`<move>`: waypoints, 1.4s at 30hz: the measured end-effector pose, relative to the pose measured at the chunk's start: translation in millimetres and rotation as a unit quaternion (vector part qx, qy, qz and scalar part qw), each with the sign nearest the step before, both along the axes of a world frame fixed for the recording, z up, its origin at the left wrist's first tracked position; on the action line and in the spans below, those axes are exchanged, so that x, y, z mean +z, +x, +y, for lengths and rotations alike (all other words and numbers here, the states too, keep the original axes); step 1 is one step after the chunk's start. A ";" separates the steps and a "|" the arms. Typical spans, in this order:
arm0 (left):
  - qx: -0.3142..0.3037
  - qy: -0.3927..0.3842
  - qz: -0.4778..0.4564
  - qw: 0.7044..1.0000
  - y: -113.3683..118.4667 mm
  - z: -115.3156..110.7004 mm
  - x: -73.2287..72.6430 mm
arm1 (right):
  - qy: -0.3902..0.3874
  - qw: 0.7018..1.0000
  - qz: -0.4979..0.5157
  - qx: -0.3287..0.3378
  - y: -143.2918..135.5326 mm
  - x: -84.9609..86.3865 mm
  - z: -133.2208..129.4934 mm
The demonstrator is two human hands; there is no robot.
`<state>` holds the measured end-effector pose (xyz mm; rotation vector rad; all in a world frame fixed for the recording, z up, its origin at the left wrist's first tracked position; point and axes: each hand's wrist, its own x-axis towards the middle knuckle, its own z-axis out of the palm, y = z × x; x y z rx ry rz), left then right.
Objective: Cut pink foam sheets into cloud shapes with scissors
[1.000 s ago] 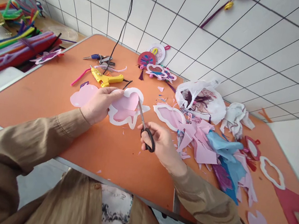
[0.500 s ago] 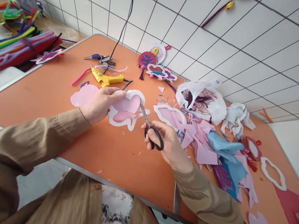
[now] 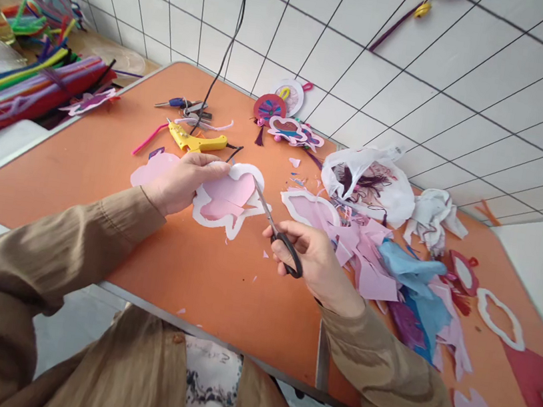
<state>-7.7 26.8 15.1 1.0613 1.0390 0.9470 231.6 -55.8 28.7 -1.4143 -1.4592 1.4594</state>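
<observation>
My left hand (image 3: pixel 181 181) pinches the upper left edge of a white cloud-shaped cutout frame (image 3: pixel 209 220), backed with pink paper (image 3: pixel 229 194). In my right hand (image 3: pixel 312 256) are scissors (image 3: pixel 288 249) with black handles, fingers through the loops. Their blades lie at the right side of the cutout, pointing up and left; whether they are parted is hard to tell. Partly behind my left hand rests another pink paper shape (image 3: pixel 155 168). A yellow glue gun (image 3: pixel 194 141) lies just beyond that hand. To the right is a second white frame with pink backing (image 3: pixel 308 207).
Pink and blue scraps (image 3: pixel 374 265) pile up on the right, near a white plastic bag (image 3: pixel 394 190) and an empty white frame (image 3: pixel 501 316). Finished ornaments (image 3: pixel 269 107) lie by the tiled wall. Bundled pipe cleaners (image 3: pixel 40 87) sit at far left; a black cord (image 3: pixel 231 36) hangs down.
The scissors and my right hand have shifted slightly right and down. The cutout has tilted a little in my left hand, and a small pink scrap now shows on the table below the blades.
</observation>
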 end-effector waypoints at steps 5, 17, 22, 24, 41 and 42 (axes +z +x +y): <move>-0.028 0.005 -0.012 1.000 -5.5 6.9 1.3 | -0.025 0.998 -0.006 0.052 13.8 0.2 3.5; -0.040 0.013 0.022 0.999 -6.9 8.7 -4.3 | -0.045 0.998 -0.009 0.039 13.1 11.6 2.6; -0.058 0.024 0.034 0.997 -7.4 7.1 -3.5 | -0.052 0.997 -0.050 0.028 7.6 25.3 -0.7; -0.066 0.028 0.040 0.997 -8.1 7.5 -4.1 | -0.052 0.997 -0.053 0.026 5.9 29.6 -2.4; -0.086 0.008 0.020 0.996 -8.0 10.2 -2.4 | -0.043 0.997 -0.057 0.041 9.5 29.2 -4.1; -0.087 0.008 0.019 0.996 -8.2 10.7 -2.5 | -0.044 0.997 -0.051 0.037 10.5 28.5 -4.0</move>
